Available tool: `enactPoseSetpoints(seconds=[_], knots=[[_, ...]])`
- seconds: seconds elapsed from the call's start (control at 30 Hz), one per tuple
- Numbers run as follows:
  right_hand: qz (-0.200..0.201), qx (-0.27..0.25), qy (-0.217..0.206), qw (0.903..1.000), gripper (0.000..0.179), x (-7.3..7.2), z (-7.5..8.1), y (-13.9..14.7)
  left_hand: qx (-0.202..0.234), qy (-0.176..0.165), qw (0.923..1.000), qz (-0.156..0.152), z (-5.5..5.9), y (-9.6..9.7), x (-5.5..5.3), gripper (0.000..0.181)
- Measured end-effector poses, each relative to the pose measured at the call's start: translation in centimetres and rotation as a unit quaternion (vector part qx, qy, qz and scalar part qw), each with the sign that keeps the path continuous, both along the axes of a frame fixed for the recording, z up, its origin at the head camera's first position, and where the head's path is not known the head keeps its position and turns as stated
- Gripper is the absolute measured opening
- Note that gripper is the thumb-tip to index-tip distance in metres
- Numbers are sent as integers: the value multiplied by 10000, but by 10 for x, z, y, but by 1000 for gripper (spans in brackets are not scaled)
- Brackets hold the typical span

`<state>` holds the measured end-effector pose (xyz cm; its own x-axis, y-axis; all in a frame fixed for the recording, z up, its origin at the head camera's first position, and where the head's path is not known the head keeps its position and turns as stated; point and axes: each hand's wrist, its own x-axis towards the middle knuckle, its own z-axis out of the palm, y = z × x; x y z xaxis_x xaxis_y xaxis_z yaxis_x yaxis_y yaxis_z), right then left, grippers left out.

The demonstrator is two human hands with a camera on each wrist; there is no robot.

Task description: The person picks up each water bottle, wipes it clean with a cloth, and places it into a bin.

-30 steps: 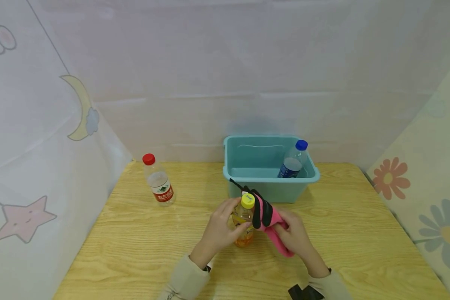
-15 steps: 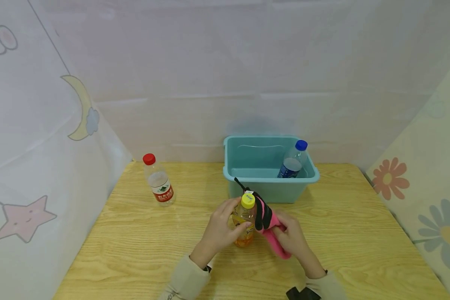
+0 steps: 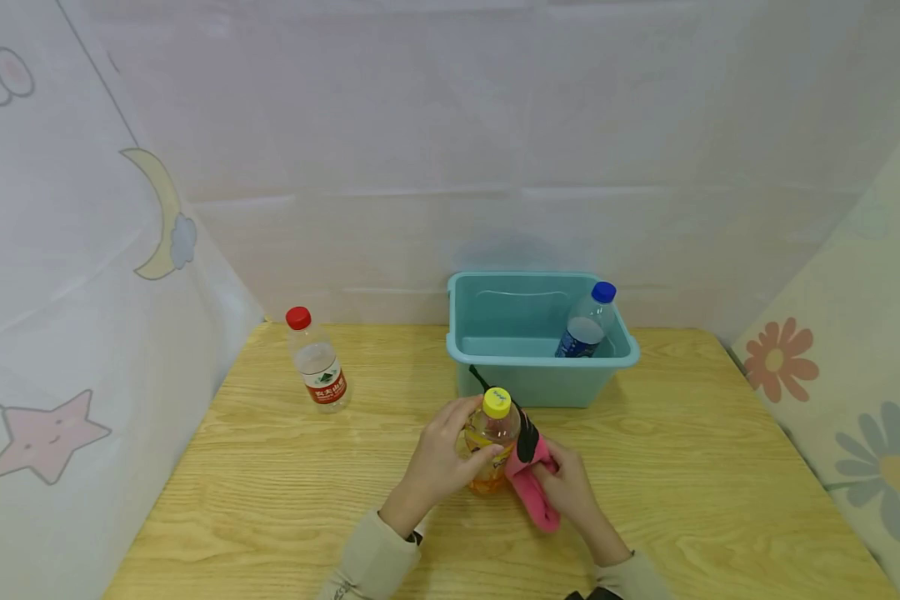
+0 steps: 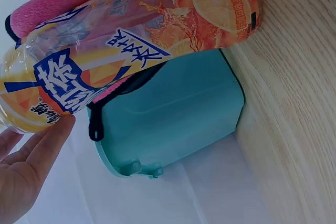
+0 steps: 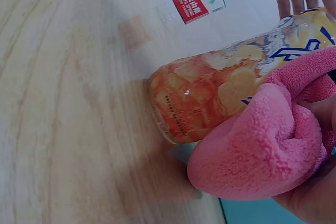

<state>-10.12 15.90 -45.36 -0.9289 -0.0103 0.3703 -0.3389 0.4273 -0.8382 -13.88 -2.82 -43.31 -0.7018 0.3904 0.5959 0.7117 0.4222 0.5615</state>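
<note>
An orange-labelled drink bottle (image 3: 497, 429) with a yellow cap stands upright on the table. My left hand (image 3: 438, 454) grips it around the upper part, the thumb across its front; in the left wrist view its fingers touch the label near the neck end. A bunched pink cloth (image 3: 528, 483) with black trim is held in my right hand (image 3: 570, 483). In the right wrist view the fluffy cloth (image 5: 252, 150) lies against the bottle's label (image 5: 210, 87). Part of the cloth is hidden behind the bottle in the head view.
A teal tub (image 3: 532, 361) stands behind the hands, with a blue-capped bottle (image 3: 587, 329) leaning inside it. Further left on the wooden table (image 3: 270, 492) stands a red-capped water bottle (image 3: 318, 367). A pale printed sheet (image 3: 390, 167) hangs behind.
My right hand has moved left and slightly down with the cloth along the bottle's right side, and the cloth's lower end has swung left. The left hand and the bottle stay in place.
</note>
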Motion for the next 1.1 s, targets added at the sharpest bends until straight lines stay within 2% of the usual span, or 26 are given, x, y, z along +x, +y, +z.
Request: enactPoseSetpoints(seconds=[0.27,0.43,0.5,0.63,0.83,1.1], knots=[[7,47,-430,9991,33,-7,-21,1,-37,10,10000,27,-1,0,0,59],[-108,291,-758,9966,38,-15,-43,6,-26,3,10000,83,-1,0,1,60],[-87,413,-846,9955,38,-16,-47,7,-45,-31,9999,128,-2,0,1,60],[-23,600,-867,9944,34,-16,-48,7,-26,8,9997,228,-2,2,1,61],[-133,689,-766,9946,31,-15,-47,8,38,221,9987,455,-2,7,1,58],[-284,574,-779,9949,36,-9,-40,13,62,324,9983,476,-2,9,1,55]])
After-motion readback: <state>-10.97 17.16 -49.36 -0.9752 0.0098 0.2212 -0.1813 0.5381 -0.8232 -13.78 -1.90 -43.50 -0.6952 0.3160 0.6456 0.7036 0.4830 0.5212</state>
